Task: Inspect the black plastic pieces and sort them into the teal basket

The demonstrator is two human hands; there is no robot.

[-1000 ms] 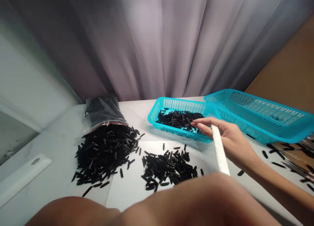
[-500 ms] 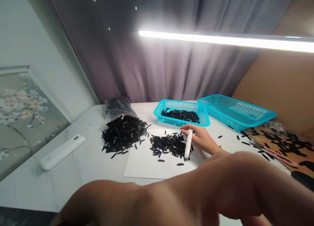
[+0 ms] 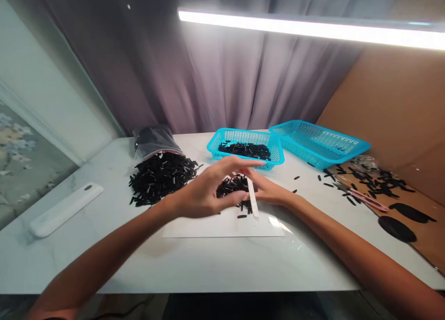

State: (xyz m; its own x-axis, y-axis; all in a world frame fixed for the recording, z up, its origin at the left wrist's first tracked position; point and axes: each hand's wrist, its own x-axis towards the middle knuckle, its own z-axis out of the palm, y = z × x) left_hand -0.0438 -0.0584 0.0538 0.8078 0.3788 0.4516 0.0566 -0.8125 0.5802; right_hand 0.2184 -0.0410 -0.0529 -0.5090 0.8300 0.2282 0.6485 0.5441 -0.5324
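A small heap of thin black pieces (image 3: 234, 185) lies on a white sheet (image 3: 222, 229), partly hidden by my hands. My left hand (image 3: 208, 190) arches over the heap, its thumb and fingers spread apart, with nothing seen in it. From the right, my right hand (image 3: 267, 188) is closed on a flat white stick (image 3: 252, 199) whose lower end points toward the sheet's front. The fingertips of both hands come close together or overlap; whether they touch cannot be made out.
At the left, a larger pile of black pieces (image 3: 158, 178) spills from a clear bag (image 3: 156, 141). Behind stand a blue basket (image 3: 281, 148) with black pieces and another blue basket (image 3: 358, 148). Pink-handled scissors (image 3: 368, 200) lie right; a long white object (image 3: 66, 211) lies left.
My left hand has come in over the heap, with its forearm now stretched across the table. My right hand still holds the stick. The view has tilted down.
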